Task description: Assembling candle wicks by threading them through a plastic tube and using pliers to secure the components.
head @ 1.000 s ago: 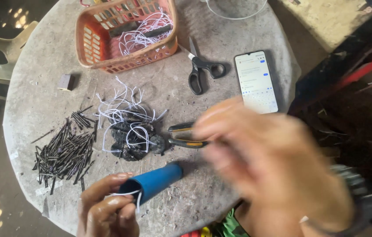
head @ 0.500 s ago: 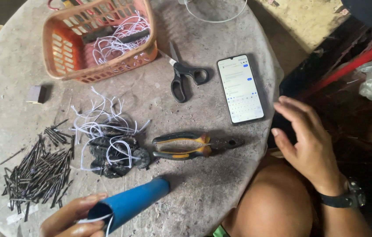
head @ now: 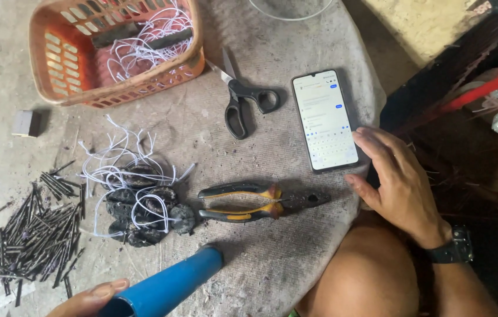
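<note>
My left hand (head: 87, 299) grips the near end of a blue tube (head: 169, 285) at the bottom edge; the tube lies slanted on the round table (head: 272, 258). My right hand (head: 398, 185) rests with fingers spread at the table's right rim, beside a lit smartphone (head: 325, 120), holding nothing. A watch (head: 451, 249) sits on that wrist. Pliers with black and yellow handles (head: 255, 202) lie in the middle. Left of them is a clump of dark lumps tied with white string (head: 137, 205).
A pile of dark thin sticks (head: 34, 235) lies at the left. An orange basket (head: 113, 50) holding white strings stands at the back, black scissors (head: 240, 103) beside it. A small grey block (head: 25, 123) sits far left. My knee (head: 360, 276) is below the rim.
My right hand has pulled back from over the pliers to the table's right rim beside the phone. The view has shifted, and the tube sits lower in the frame.
</note>
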